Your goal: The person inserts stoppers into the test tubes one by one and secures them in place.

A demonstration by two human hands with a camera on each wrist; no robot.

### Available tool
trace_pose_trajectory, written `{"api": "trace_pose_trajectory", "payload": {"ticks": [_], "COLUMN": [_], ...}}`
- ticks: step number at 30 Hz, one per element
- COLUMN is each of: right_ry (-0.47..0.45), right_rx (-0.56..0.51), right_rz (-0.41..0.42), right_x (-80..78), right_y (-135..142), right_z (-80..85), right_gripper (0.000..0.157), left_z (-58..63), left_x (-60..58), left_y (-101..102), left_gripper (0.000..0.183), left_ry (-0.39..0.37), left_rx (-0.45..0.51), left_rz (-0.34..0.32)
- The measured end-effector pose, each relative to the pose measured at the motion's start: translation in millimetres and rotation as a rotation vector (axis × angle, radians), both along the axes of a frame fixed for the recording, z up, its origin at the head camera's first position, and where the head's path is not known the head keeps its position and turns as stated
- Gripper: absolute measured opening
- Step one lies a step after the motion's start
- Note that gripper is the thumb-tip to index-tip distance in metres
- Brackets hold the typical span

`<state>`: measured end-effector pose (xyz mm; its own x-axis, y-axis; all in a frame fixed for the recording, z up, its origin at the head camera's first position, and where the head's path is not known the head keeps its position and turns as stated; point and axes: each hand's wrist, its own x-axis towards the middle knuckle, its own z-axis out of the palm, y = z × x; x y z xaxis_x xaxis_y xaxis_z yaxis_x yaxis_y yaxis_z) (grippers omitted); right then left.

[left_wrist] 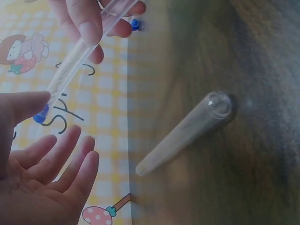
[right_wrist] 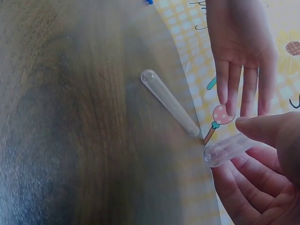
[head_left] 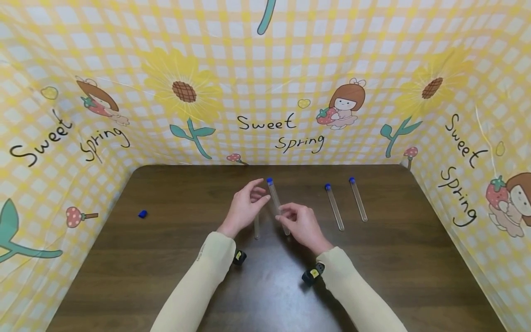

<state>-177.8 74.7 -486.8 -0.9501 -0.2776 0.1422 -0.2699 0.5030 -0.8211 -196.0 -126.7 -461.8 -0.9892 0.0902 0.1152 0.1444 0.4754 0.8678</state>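
Observation:
My right hand [head_left: 306, 227] pinches a clear test tube [head_left: 274, 195] near its rounded lower end, between thumb and fingers. A blue cap [head_left: 269, 181] sits on the tube's far end, and the tube is tilted above the table. My left hand [head_left: 244, 208] is beside that cap with its fingers spread and loosely extended. In the left wrist view, the left thumb [left_wrist: 28, 107] lies against the tube by the cap; whether it presses cannot be told. Another test tube [head_left: 256, 228] lies on the table below the left hand, which partly hides it in the head view.
Two capped test tubes, a nearer one [head_left: 335, 208] and a farther one [head_left: 358, 201], lie on the right. A loose blue cap [head_left: 143, 214] is on the left of the brown table [head_left: 124, 276]. Yellow checked cloth [head_left: 265, 83] stands round the back and sides.

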Motion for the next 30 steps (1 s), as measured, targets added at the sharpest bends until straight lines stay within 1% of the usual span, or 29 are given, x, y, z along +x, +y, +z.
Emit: {"api": "trace_pose_trajectory", "payload": {"ticks": [3, 9, 15, 20, 25, 30], "right_ry": [0.009, 0.011, -0.016, -0.037, -0.053, -0.043], "right_rx": [0.001, -0.002, 0.0, -0.001, 0.005, 0.013], "right_rz": [0.0, -0.016, -0.033, -0.044, -0.061, -0.072], "right_x": [-1.1, -4.4, -6.2, -6.9, -8.7, -12.0], "right_y": [2, 6, 11, 15, 18, 21], "right_z": [-0.7, -1.9, 0.0, 2.8, 2.8, 0.7], "right_gripper": [0.021, 0.021, 0.021, 0.023, 0.023, 0.022], "left_z": [-1.5, -7.4, -10.6, -12.4, -15.6, -17.4], "left_x": [0.4, 0.5, 3.4, 5.4, 7.4, 11.1], "left_y": [1, 1, -1, -1, -2, -3], "left_gripper": [0.053, 0.055, 0.057, 0.057, 0.059, 0.061], "left_ry": [-0.006, -0.007, 0.0, -0.008, -0.051, -0.083], "left_rx": [-0.025, -0.107, -0.147, -0.189, -0.234, -0.258], "left_rz": [0.001, -0.005, 0.02, 0.041, 0.064, 0.086]}}
